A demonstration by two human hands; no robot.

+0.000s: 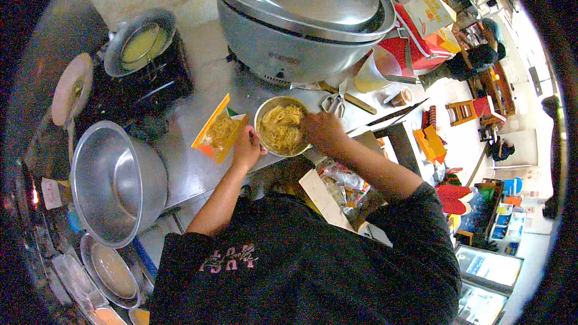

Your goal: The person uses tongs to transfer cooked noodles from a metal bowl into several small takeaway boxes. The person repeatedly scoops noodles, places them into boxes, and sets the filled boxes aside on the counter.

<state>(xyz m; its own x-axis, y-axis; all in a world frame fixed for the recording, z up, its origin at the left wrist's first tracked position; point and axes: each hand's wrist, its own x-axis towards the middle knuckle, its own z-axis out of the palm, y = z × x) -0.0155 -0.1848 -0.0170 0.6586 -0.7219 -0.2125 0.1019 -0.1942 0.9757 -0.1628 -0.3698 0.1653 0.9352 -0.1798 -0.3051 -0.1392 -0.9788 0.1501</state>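
My left hand (245, 150) grips the near right side of an orange and white paper food box (220, 129), thumb and fingers closed on its wall. Noodles lie inside the opened, tilted box. Just right of it, a round metal bowl (260, 121) stands on the metal counter, full of yellowish noodles (282, 129). Over the bowl's right side is my right hand (322, 132), slightly blurred, its fingers curled and reaching down to the noodles. Whatever it holds is hidden by the hand and noodles.
Beyond the bowl sits a large lidded metal cooker (295, 48). Metal tongs (335, 103) and a plastic jug (376, 71) lie to the right. A big metal basin (114, 183) and a wok (141, 42) on a stove are left. Another person (481, 54) works far right.
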